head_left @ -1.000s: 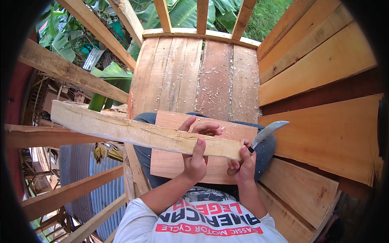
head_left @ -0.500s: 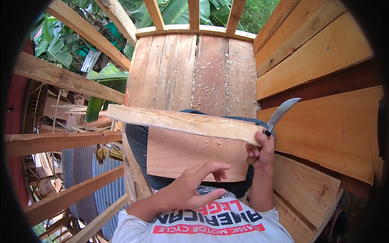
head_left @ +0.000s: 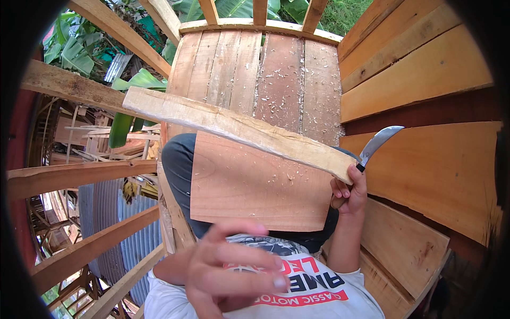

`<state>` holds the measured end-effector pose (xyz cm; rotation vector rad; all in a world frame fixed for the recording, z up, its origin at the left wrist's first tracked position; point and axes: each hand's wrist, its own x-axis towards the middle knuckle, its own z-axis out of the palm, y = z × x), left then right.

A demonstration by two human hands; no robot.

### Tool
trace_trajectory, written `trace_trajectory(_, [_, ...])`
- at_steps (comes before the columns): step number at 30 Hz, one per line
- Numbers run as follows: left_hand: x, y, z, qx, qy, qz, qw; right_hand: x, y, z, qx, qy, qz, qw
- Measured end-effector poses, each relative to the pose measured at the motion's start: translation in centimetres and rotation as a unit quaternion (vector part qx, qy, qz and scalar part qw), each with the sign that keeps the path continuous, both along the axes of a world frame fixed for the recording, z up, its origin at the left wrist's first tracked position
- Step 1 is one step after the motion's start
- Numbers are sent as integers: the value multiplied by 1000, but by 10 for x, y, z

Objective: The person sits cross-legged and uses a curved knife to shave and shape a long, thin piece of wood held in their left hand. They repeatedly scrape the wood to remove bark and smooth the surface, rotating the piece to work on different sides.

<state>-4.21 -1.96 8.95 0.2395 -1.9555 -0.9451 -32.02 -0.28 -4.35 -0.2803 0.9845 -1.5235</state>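
My right hand (head_left: 350,191) is closed around the handle of a knife (head_left: 378,144) with a short curved blade, which points up and to the right. The same hand also grips the near right end of a long pale wooden bar (head_left: 228,125). This bar slants up to the left, its far end in the air beyond my knee. A thin reddish wooden board (head_left: 255,186) lies across my lap, with a few shavings on it. My left hand (head_left: 234,274) is raised in front of my shirt, slightly blurred, fingers apart and holding nothing.
Wood shavings are scattered over the plank floor (head_left: 279,80) ahead. Wide boards form a wall (head_left: 425,159) close on my right. Spaced wooden rails (head_left: 79,178) stand on my left, with corrugated metal sheets (head_left: 135,212) and banana leaves outside.
The bar's left end has swung up and away, tilting it more steeply, with the knife still beside it. My left hand has pulled back from above the lap board toward my chest.
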Motion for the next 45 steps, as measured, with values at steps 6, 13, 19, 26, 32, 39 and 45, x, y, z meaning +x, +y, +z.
trace_trajectory(6, [38,-63,-24,-121,-502,319,794,-22,-8,6,-55,25,76,995])
trace_trajectory(13, [73,-36,-35,184,-590,171,768,-13,-20,11,29,199,92,975])
trace_trajectory(19, [76,17,-56,348,-578,195,712,12,10,10,61,383,179,904])
trace_trajectory(26, [56,47,-70,522,-480,169,685,79,32,29,-19,553,347,757])
trace_trajectory(32, [63,65,-99,609,-385,106,685,69,22,20,13,672,316,669])
trace_trajectory(39, [59,64,-92,598,-360,114,707,89,32,7,-70,675,353,643])
trace_trajectory(45, [69,63,-100,645,-363,91,666,94,19,19,-33,700,339,627])
